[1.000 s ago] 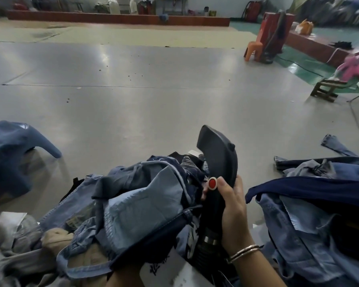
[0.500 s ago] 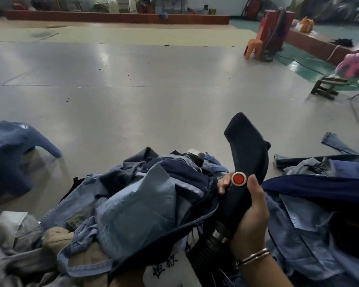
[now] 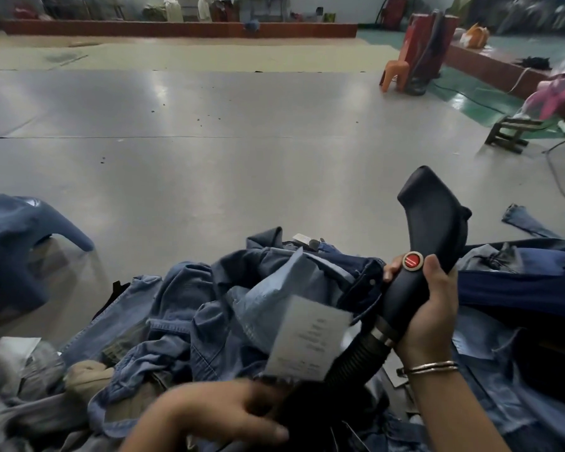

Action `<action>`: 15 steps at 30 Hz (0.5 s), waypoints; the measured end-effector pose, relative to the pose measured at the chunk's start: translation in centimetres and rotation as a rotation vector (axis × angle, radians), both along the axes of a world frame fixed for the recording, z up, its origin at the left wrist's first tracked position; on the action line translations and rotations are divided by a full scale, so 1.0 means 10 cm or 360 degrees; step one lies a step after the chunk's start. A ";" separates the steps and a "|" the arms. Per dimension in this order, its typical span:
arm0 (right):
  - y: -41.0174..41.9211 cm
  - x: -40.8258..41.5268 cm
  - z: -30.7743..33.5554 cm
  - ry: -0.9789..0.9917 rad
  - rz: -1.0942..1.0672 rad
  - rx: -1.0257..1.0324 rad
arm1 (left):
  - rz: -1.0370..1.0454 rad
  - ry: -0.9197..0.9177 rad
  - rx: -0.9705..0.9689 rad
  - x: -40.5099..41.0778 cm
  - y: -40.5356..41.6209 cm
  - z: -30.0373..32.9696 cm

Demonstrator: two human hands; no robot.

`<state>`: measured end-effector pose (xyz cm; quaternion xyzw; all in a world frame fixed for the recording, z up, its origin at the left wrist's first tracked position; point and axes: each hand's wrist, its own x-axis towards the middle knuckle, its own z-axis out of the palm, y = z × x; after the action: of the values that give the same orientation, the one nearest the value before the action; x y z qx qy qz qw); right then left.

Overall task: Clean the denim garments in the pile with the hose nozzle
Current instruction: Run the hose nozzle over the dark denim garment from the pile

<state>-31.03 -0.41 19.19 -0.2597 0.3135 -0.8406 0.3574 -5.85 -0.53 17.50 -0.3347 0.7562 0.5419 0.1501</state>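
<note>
Now, the denim pile [image 3: 229, 308] slumps before me, soft and floppy — I'd gather a fold. My right hand [image 3: 428, 314] wraps the rigid hose nozzle [image 3: 428, 230] handle; my left hand [image 3: 216, 415] reaches in, blurred — grip unclear.

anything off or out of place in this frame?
Mostly normal. The hose nozzle, held by the right hand, points up and away over bare floor, not at the denim pile. One denim garment lies apart on the floor to the left. The left hand is blurred at the pile's near edge.
</note>
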 end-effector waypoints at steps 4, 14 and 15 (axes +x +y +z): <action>0.01 0.11 -0.04 0.0183 0.0092 0.0030 | 0.0696 0.0895 0.0381 0.12 -0.18 0.18; 0.06 0.19 -0.03 0.0219 0.0511 -0.0043 | 0.0901 -0.0118 -0.0593 -0.33 -0.48 -0.45; 0.07 0.18 -0.04 0.0218 0.0511 -0.0057 | 0.0730 -0.0250 -0.0546 -0.34 -0.46 -0.49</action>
<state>-29.18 0.28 18.81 -0.3695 0.2765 -0.7584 0.4602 -9.22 -5.17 12.63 -0.5582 0.7274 0.3985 0.0231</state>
